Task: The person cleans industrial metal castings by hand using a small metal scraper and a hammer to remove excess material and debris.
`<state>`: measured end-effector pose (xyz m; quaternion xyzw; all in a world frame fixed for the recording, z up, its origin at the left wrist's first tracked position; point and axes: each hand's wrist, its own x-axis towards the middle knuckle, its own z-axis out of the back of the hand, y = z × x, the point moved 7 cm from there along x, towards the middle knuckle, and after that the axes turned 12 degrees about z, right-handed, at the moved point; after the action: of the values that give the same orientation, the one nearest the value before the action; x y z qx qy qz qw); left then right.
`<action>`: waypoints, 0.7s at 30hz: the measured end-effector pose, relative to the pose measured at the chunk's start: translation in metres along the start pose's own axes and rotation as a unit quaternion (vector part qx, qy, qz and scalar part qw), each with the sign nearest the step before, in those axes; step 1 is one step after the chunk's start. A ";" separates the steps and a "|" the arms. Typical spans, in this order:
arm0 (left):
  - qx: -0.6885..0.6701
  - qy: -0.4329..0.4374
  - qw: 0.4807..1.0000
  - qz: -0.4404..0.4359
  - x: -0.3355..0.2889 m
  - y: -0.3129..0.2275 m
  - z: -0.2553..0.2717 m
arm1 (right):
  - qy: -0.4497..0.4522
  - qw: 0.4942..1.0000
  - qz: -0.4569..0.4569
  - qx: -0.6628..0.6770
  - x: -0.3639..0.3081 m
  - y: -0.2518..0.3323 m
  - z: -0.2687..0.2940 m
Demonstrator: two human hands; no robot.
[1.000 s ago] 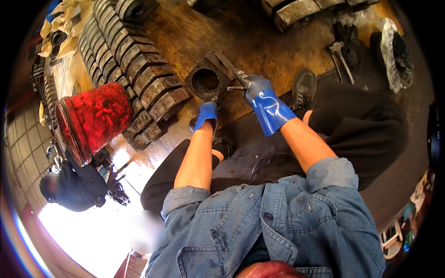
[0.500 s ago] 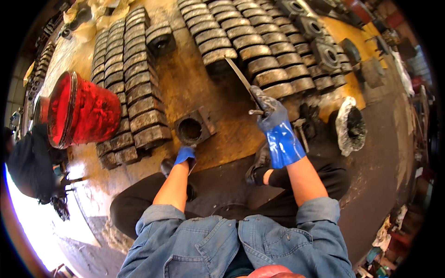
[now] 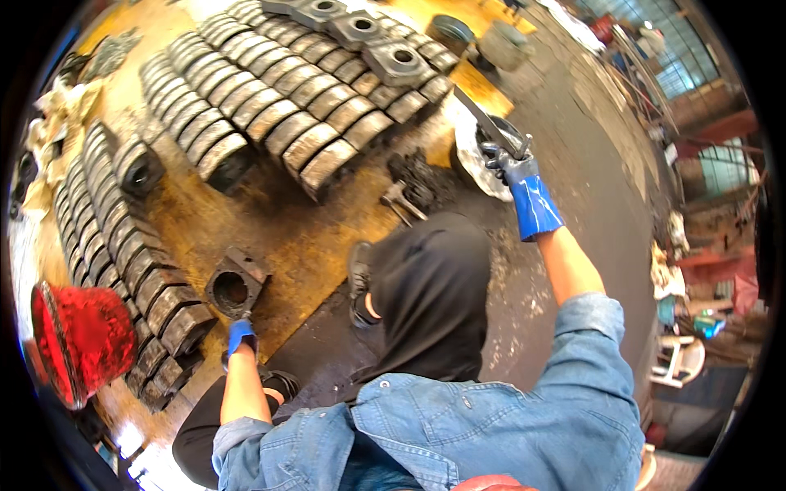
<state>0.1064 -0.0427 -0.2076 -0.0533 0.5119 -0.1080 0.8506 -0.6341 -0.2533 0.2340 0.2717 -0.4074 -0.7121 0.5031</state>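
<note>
My right hand (image 3: 516, 168), in a blue and black glove, is closed round a long flat metal tool with a dark blade (image 3: 481, 113). I cannot make out whether it is a file or a scraper. The hand and blade are over a round basin (image 3: 468, 155) with a whitish, crusted rim; they hide part of it. My left hand (image 3: 238, 335), gloved in blue, is at the near edge of a dark metal block (image 3: 255, 267) with a round hole, seemingly touching it. Its fingers are mostly hidden.
Long rows of stacked metal blocks (image 3: 270, 90) fill the far side, with more rows (image 3: 151, 270) at left. A red bucket (image 3: 94, 340) stands at far left. A hammer (image 3: 401, 196) lies by a dark heap (image 3: 422, 176). Behind stand two round containers (image 3: 450, 31).
My view has turned to the right. My right hand has carried the flat tool from above the yellow work surface to the basin. My left hand stays beside the holed block.
</note>
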 end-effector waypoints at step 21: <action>-0.104 0.012 0.994 0.038 -0.035 -0.016 0.015 | -0.197 0.703 -0.210 0.651 -0.116 -0.275 -0.024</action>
<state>0.1012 -0.0504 -0.1673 -0.1206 0.5325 -0.0224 0.8375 -0.7107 -0.1071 -0.0160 0.4638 -0.7915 -0.3944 -0.0530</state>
